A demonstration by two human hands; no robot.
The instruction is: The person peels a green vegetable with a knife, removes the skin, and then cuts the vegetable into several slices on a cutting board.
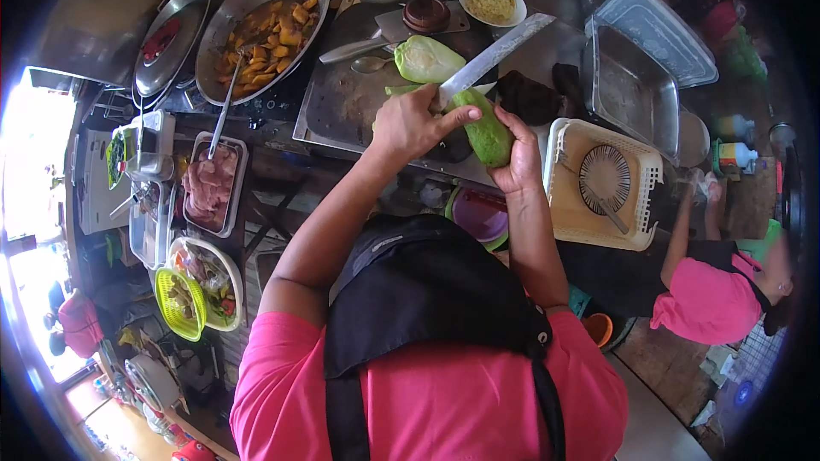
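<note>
My left hand point(410, 118) grips a large wide-bladed knife point(496, 54), its blade slanting up and to the right. In my right hand point(522, 157) is a green chayote point(485, 131), held upright near the knife's handle end. My left thumb reaches over the chayote's upper part. Beyond my hands, a pale cut half of a chayote point(428, 59) rests on the dark cutting board point(339, 99). A spoon point(370, 64) and a metal-handled utensil point(352, 49) lie to its left. My hand partly hides another green piece point(400, 89).
A large pan point(211, 70) of orange chunks in sauce stands at the left, above a container of raw meat point(211, 186). At the right are a cream plastic basket point(557, 205) and a steel tray point(631, 77). A person in pink point(711, 301) works nearby.
</note>
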